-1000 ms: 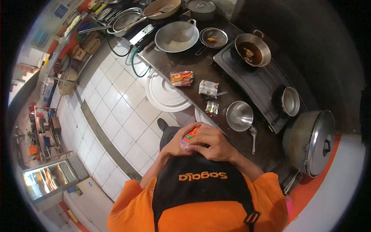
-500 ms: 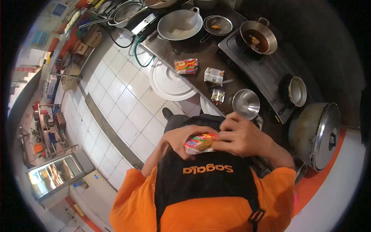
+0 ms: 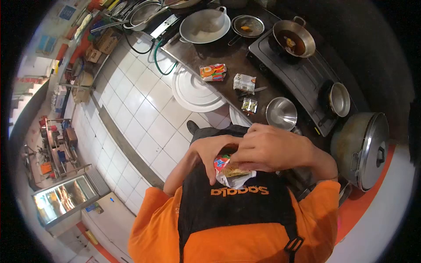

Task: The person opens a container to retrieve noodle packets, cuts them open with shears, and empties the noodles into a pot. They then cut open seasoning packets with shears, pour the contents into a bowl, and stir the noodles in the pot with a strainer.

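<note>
In front of the black apron, my left hand [image 3: 211,152] is wrapped round an instant noodle packet [image 3: 220,164] with red and white print. The packet is torn open, and part of a yellowish dry noodle block [image 3: 231,171] shows at its opening. My right hand [image 3: 271,149] is closed over the packet's right side, its fingers at the noodle block and wrapper; the fingertips are partly hidden. On the counter beyond lie a red noodle packet [image 3: 212,72], a whitish packet [image 3: 244,83] and a small sachet [image 3: 249,105], near an empty metal bowl [image 3: 281,114].
A black stove [image 3: 302,87] bears a pan of brown liquid [image 3: 289,42] and a small pan [image 3: 339,100]. A large lidded pot [image 3: 359,151] stands at right. A wok [image 3: 205,26] and strainer [image 3: 248,26] sit at the back. A white round lid [image 3: 197,90] is beside the counter.
The packet's wrapper has been opened wider, baring the noodle block. My right hand has come left over the packet. The view has shifted slightly.
</note>
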The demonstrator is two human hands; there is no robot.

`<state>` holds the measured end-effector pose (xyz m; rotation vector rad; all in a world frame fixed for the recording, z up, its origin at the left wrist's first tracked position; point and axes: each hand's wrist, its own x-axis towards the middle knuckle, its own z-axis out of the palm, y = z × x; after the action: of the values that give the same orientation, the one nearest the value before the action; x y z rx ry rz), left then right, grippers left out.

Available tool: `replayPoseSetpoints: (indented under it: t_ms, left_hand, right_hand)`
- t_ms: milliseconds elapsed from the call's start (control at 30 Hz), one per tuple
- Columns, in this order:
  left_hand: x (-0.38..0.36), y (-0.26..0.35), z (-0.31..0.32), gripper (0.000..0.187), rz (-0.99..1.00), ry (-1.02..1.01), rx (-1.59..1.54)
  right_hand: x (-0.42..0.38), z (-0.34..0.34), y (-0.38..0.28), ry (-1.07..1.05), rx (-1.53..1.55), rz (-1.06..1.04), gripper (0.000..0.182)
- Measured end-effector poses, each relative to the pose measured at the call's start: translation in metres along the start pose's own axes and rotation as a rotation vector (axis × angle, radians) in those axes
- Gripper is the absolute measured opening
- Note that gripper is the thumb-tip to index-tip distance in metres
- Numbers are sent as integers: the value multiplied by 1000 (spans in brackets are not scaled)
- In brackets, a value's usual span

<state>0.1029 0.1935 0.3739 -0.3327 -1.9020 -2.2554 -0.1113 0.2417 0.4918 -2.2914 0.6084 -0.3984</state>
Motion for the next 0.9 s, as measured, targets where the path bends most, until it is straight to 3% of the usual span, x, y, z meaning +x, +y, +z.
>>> replayPoseSetpoints:
  t_ms: [167, 233, 367, 433, 533, 633, 767, 900]
  left_hand:
    - [-13, -22, 10, 108, 176, 2, 3]
    - [-6, -4, 12, 110, 198, 56, 88]
    - [-17, -28, 18, 123, 156, 105, -36]
    - [-20, -45, 9, 129, 291, -78, 184]
    - [-34, -52, 14, 133, 173, -46, 332]
    - [-41, -67, 16, 131, 126, 94, 119]
    - [-38, -48, 9, 123, -125, 127, -118]
    - [-32, -38, 13, 121, -157, 57, 63]
  right_hand:
    - [1, 2, -12, 56, -212, 16, 13]
    - [2, 8, -16, 57, -273, -2, 12]
    - [5, 2, -12, -49, -189, 41, 17]
    - [7, 6, -13, -65, -228, 31, 20]
    - [19, -1, -10, -148, -156, -62, 24]
    - [19, 2, -6, -193, -169, -86, 23]
    - [12, 6, -5, -224, -419, 63, 21]
    - [21, 9, -11, -413, -360, 38, 21]
